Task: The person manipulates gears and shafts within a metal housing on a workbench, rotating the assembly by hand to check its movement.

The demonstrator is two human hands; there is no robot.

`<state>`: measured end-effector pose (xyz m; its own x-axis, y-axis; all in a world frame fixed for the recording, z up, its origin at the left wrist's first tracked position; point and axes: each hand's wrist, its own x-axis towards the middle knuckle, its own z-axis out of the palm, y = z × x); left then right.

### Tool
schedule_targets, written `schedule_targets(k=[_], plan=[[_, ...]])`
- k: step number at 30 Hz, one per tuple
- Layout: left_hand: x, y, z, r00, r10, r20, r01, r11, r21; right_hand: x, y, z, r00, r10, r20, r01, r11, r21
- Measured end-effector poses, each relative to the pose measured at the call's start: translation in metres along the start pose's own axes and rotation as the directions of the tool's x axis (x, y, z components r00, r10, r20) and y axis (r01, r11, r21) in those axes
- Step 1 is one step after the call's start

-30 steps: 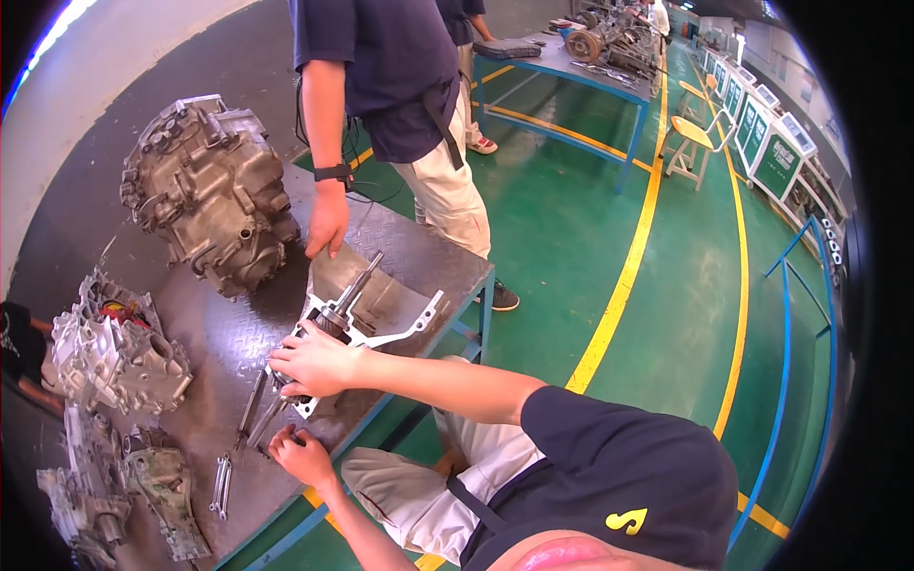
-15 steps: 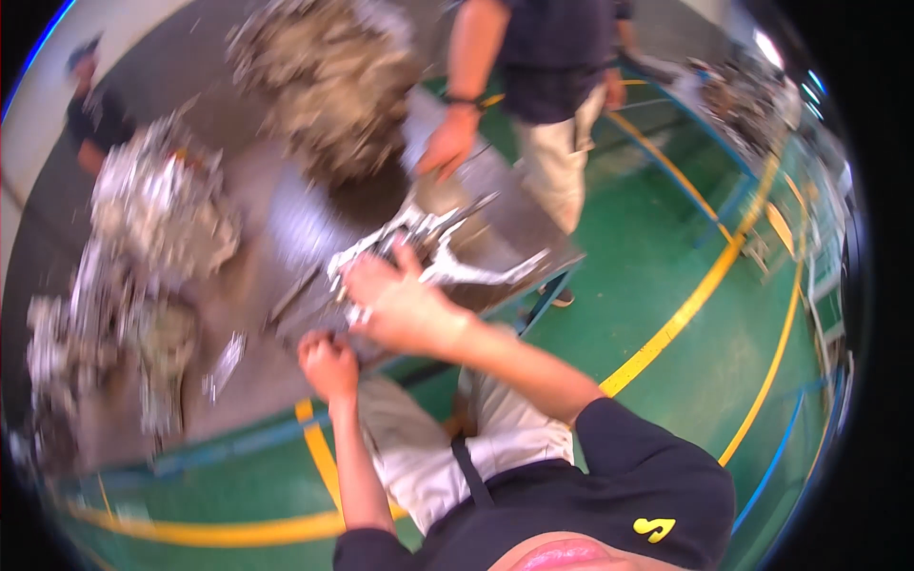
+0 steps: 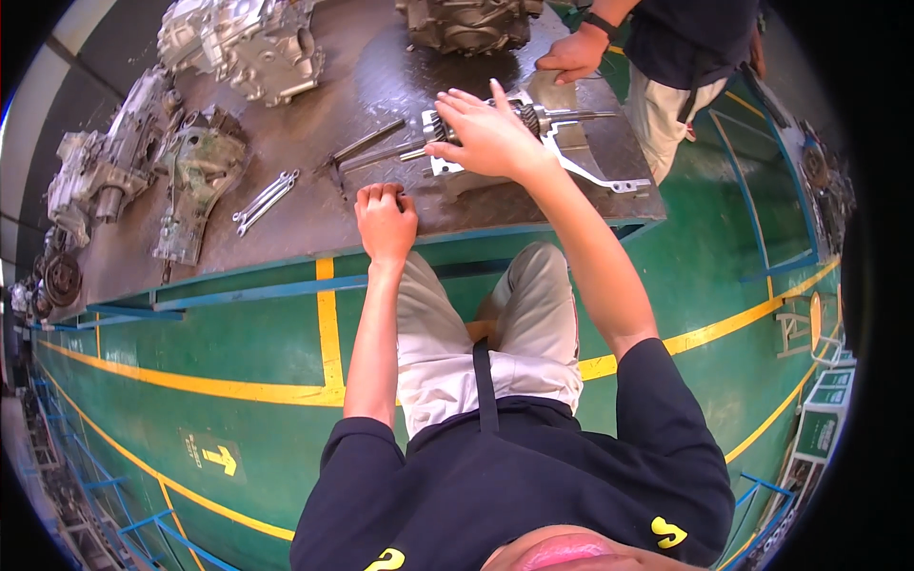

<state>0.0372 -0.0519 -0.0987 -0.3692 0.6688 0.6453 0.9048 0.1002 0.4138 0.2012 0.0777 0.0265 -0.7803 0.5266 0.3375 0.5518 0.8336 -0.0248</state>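
Observation:
My right hand [image 3: 490,138] lies over a gear shaft [image 3: 529,118], with its fingers spread. Toothed gears show on both sides of that hand, and a smooth shaft end sticks out to the right. Beneath the gears is a silver metal casting [image 3: 595,179], whose long arm reaches right along the table. At the near table edge my left hand [image 3: 387,228] rests with its fingers curled in; what they hold, if anything, is hidden. Just beyond the left hand lies a dark rod-shaped tool [image 3: 373,138].
Combination wrenches [image 3: 266,203] lie left on the metal table [image 3: 314,205]. Several gearbox housings stand farther out, including a silver one [image 3: 249,48] and a dark one [image 3: 471,21]. Across the right corner, a co-worker's hand [image 3: 574,54] touches the table. Blue rails run beneath the edge.
The view has turned and steadied, so the table sits higher in it. My right hand now lies flatter, fingers spread over the gears. My left hand stays at the table edge.

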Motion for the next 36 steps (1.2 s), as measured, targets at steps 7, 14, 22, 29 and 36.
schedule_targets(k=[7,14,22,29,36], plan=[[-0.014,-0.014,0.011,0.996,0.090,0.023,-0.090,0.996,0.006,0.004,-0.014,0.007,0.998,0.069,-0.001,-0.069,0.998,0.009],[-0.009,-0.006,0.000,0.999,0.042,0.032,-0.042,0.999,0.020,-0.020,-0.038,0.020,0.987,0.113,-0.117,-0.111,0.994,0.018],[-0.004,-0.005,0.003,0.998,0.047,0.042,-0.047,0.999,0.016,-0.028,-0.036,0.029,0.961,0.090,-0.262,-0.093,0.996,0.000],[-0.004,-0.003,0.003,0.997,0.056,0.044,-0.057,0.998,0.012,-0.040,-0.040,0.032,0.940,0.097,-0.326,-0.109,0.994,-0.018],[-0.006,-0.002,-0.004,0.997,0.071,0.023,-0.071,0.998,0.000,-0.049,-0.047,0.028,0.951,0.086,-0.298,-0.081,0.996,0.029]])
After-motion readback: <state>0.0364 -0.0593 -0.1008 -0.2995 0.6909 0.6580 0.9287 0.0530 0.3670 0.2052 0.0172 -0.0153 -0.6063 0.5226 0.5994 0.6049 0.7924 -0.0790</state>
